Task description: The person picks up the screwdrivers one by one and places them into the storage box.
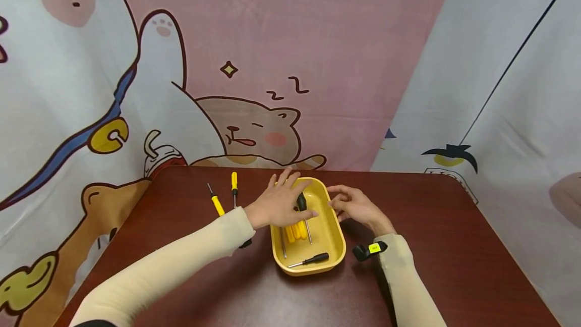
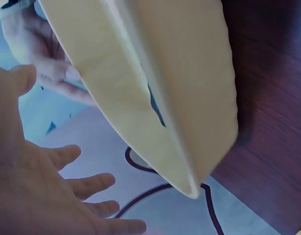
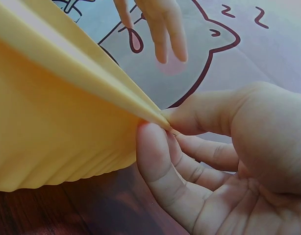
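Note:
A yellow tray (image 1: pixel 329 249) stands on the table with several screwdrivers in it. My right hand (image 1: pixel 358 208) pinches the tray's right rim between thumb and fingers, plain in the right wrist view. Over the tray's far left part hovers my left hand (image 1: pixel 283 201), fingers spread and holding nothing; the left wrist view shows the fingers apart from the rim. Beneath it lie yellow-handled screwdrivers (image 1: pixel 297 231) and a dark-handled screwdriver (image 1: pixel 302 202), partly hidden by the hand. Near the tray's front end lies a black-handled screwdriver (image 1: pixel 316 258).
Left of the tray, two more screwdrivers with yellow handles lie on the brown table (image 1: pixel 436 246): one upright in view (image 1: pixel 234 180), one slanted (image 1: pixel 218 206) and partly behind the left sleeve. A cartoon-printed cloth (image 1: pixel 345 64) hangs behind the table's far edge.

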`<control>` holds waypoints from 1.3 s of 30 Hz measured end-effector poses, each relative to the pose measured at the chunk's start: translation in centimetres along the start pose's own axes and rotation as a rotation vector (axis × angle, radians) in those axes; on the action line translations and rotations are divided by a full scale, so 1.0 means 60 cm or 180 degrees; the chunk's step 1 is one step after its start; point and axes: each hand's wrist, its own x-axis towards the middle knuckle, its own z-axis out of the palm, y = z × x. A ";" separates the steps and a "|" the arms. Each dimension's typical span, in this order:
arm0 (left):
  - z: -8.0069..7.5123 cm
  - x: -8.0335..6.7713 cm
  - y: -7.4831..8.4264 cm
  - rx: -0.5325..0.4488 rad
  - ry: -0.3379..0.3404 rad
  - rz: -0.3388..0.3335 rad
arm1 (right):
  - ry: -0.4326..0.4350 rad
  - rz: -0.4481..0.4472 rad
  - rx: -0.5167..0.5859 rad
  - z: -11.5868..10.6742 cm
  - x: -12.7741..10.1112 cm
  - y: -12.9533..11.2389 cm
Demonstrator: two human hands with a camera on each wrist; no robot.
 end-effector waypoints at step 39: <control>0.006 -0.034 -0.159 -0.0772 0.0922 -0.1324 | 0.0064 0.0025 -0.0010 0.001 -0.001 -0.001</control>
